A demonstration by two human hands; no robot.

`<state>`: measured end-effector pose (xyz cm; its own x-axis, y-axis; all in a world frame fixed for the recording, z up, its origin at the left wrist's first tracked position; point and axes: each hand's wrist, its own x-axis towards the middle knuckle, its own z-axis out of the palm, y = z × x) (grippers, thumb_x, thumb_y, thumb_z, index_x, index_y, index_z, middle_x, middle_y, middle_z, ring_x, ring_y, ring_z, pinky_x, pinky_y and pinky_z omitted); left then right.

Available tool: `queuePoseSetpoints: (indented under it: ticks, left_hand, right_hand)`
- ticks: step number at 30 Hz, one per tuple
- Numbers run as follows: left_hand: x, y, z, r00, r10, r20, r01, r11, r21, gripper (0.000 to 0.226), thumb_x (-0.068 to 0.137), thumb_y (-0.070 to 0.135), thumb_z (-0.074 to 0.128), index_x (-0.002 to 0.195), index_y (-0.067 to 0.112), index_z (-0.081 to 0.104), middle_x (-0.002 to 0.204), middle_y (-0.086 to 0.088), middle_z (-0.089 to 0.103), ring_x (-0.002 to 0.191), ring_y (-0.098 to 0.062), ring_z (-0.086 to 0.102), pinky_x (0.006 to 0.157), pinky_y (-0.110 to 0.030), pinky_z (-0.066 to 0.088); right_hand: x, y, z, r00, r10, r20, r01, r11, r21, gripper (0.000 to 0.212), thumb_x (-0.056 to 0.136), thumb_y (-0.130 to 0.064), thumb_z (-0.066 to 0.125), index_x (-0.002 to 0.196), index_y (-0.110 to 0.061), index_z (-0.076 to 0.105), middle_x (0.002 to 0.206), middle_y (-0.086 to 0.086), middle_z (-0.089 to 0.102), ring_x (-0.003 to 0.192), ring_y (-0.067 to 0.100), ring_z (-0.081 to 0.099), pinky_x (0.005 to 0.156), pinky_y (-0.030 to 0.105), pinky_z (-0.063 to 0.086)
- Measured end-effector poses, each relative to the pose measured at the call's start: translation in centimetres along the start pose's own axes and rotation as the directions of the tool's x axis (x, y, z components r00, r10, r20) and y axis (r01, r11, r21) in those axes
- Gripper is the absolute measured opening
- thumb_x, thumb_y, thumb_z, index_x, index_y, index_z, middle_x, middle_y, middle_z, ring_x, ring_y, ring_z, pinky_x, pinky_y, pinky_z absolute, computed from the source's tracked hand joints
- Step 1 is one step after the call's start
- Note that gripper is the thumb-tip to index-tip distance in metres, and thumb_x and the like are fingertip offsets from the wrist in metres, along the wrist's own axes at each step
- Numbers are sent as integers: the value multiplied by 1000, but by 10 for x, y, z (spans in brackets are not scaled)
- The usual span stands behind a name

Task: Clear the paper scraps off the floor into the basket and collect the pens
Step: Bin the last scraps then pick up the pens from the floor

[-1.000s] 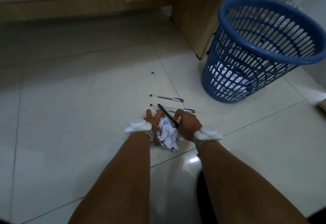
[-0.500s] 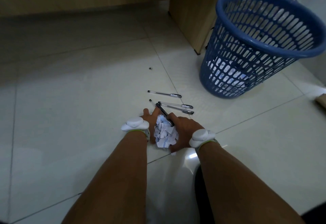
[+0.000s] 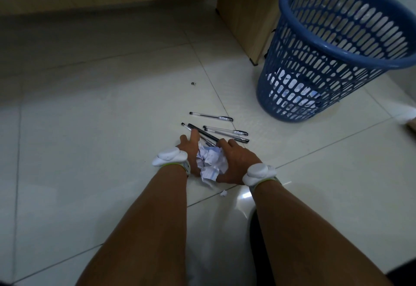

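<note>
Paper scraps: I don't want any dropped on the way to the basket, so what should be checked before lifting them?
1. Both hands around the paper scraps: ok, left hand and right hand cup them from either side.
2. No scrap left out: not ok, a small piece lies on the floor by the right wrist.
3. Pens clear of the scoop: not ok, a dark pen runs under the fingertips.
4. Basket upright and open: ok.
5. Grip firm underneath: cannot tell.
</note>
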<state>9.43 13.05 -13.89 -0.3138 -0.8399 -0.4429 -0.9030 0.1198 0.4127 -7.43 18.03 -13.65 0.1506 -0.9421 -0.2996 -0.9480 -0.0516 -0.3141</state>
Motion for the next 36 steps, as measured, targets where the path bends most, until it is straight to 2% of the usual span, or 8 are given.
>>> queuePoseSetpoints:
  ticks: [3, 6, 12, 15, 19, 24, 29, 36]
  left_hand:
    - [0, 0, -1, 999, -31, -5, 31, 999, 12, 56, 93, 22, 62, 137, 12, 29, 130, -16, 39, 116, -33, 54, 77, -28, 33]
    - [-5, 6, -6, 992, -104, 65, 95, 987, 128, 83, 75, 26, 80, 139, 14, 28, 136, -12, 36, 113, -33, 55, 75, -32, 41]
    - [-5, 6, -6, 992, -38, 122, 24, 993, 116, 89, 74, 29, 80, 142, 11, 25, 138, -16, 31, 104, -29, 50, 84, -32, 42]
    - [-7, 3, -5, 987, -34, 157, 17, 994, 108, 86, 80, 28, 75, 146, 14, 22, 142, -13, 30, 116, -32, 50, 94, -36, 44]
    - [-11, 6, -6, 989, -12, 145, -11, 988, 157, 87, 71, 31, 81, 139, 16, 29, 123, -9, 35, 91, -24, 45, 75, -31, 42]
    - [-11, 4, -7, 985, 40, 170, -53, 996, 71, 93, 55, 50, 70, 131, 10, 35, 107, -7, 29, 90, -17, 37, 74, -24, 31]
    - [-11, 4, -8, 987, 47, 156, -58, 996, 62, 97, 54, 41, 79, 133, 10, 33, 106, -5, 27, 77, -15, 39, 74, -23, 33]
    - [-12, -1, -6, 977, 79, 196, -113, 979, 170, 107, 68, 24, 84, 149, 23, 15, 138, -15, 26, 114, -36, 53, 83, -27, 39]
  right_hand:
    - [-9, 2, -3, 1000, -26, -14, 26, 999, -27, 78, 61, -62, 74, 124, -24, 47, 112, 3, 52, 92, 29, 65, 74, 34, 53]
    - [-11, 1, -5, 999, -33, -42, 31, 998, -48, 73, 61, -64, 73, 119, -26, 50, 111, 1, 51, 87, 27, 65, 70, 32, 50]
    - [-15, 9, -2, 996, 58, 74, -59, 998, 14, 100, 46, -69, 79, 125, -31, 32, 115, -1, 45, 91, 24, 63, 76, 39, 55]
    - [-16, 11, 1, 991, 47, 125, -56, 996, 68, 109, 42, -70, 80, 130, -32, 28, 117, 0, 49, 100, 24, 62, 83, 40, 55]
    - [-14, 6, 6, 993, 47, 105, -55, 996, 74, 107, 44, -69, 80, 131, -28, 31, 117, 1, 50, 100, 24, 61, 84, 39, 54]
    - [-14, 4, 4, 999, 22, 38, -24, 998, 50, 88, 49, -73, 75, 116, -29, 39, 105, -2, 48, 87, 24, 62, 75, 38, 54]
    - [-15, 4, 1, 997, 71, 17, -72, 991, 109, 98, 46, -71, 77, 123, -29, 31, 113, 0, 47, 90, 26, 63, 76, 41, 55]
    - [-23, 10, 5, 980, 71, 187, -78, 996, 33, 132, 38, -63, 85, 144, -39, 9, 122, 4, 44, 106, 32, 62, 86, 44, 54]
